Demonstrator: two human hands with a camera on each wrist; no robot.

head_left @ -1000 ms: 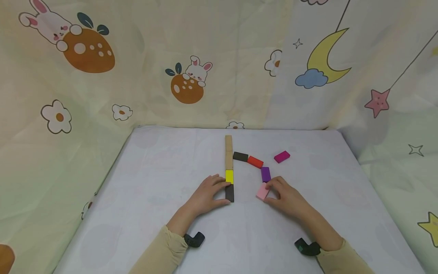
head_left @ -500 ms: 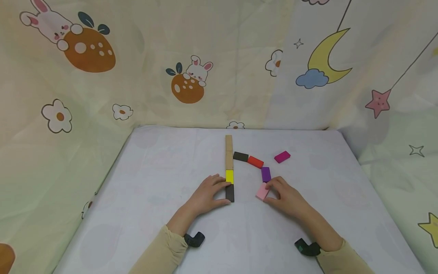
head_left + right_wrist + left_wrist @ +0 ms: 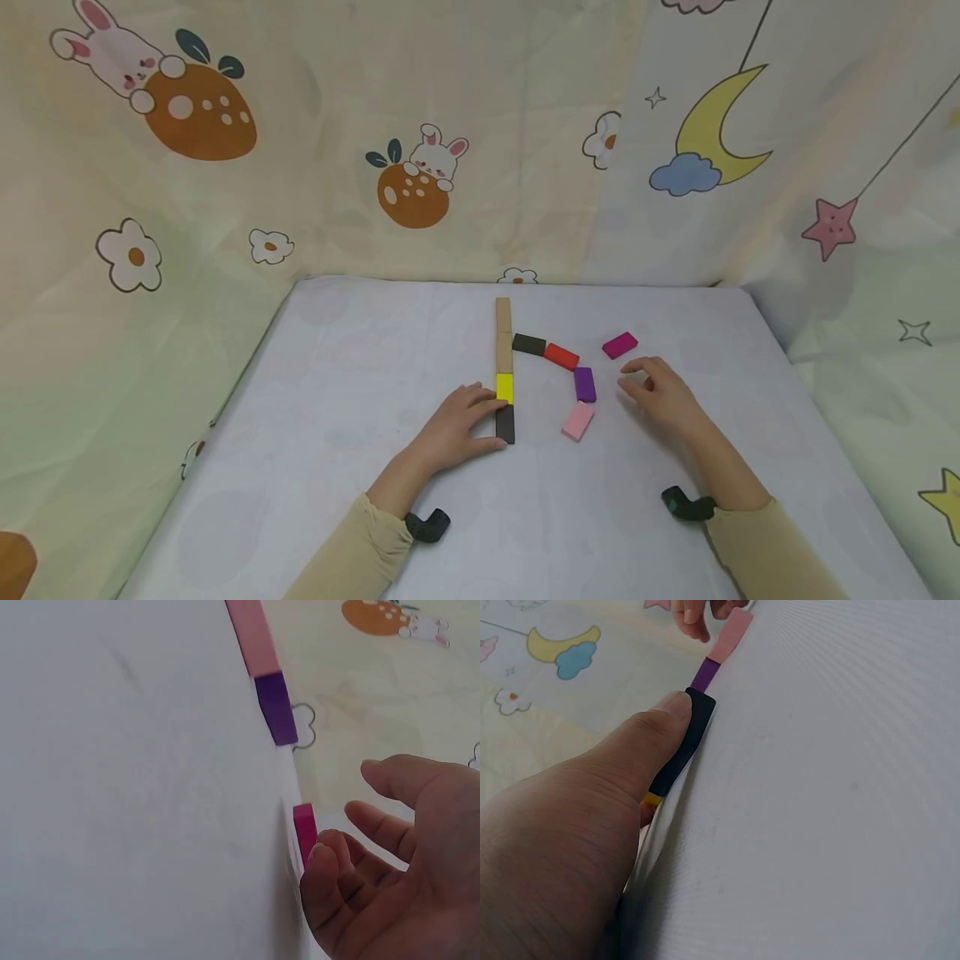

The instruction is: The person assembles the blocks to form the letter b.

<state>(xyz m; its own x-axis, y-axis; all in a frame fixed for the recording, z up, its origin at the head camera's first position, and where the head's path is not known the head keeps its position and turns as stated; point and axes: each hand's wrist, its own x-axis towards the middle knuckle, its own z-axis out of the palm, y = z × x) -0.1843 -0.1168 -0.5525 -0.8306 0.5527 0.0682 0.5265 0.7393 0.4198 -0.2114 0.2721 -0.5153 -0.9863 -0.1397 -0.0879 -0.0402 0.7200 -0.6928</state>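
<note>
My left hand (image 3: 450, 429) holds the near black block (image 3: 506, 425) at the bottom of a straight column. The thumb is at its near end and a fingertip lies where it meets the yellow block (image 3: 505, 388). Other fingers are hidden in the left wrist view, where the thumb lies against the black block (image 3: 686, 746). My right hand (image 3: 663, 396) holds nothing, its fingers loosely bent, just below the loose magenta block (image 3: 620, 346). The pink block (image 3: 577, 422) lies tilted at the lower end of a curve, touching or nearly touching the purple block (image 3: 585, 384).
Above the yellow block, wooden-coloured blocks (image 3: 503, 333) continue the column. A second black block (image 3: 529, 344) and a red block (image 3: 562, 357) form the top of the curve. White cloth covers the table (image 3: 360, 350); a patterned curtain (image 3: 525, 167) hangs behind.
My right hand has let go of the pink block and moved up and right toward the magenta block. The pink block stays in place. The left hand has not visibly moved.
</note>
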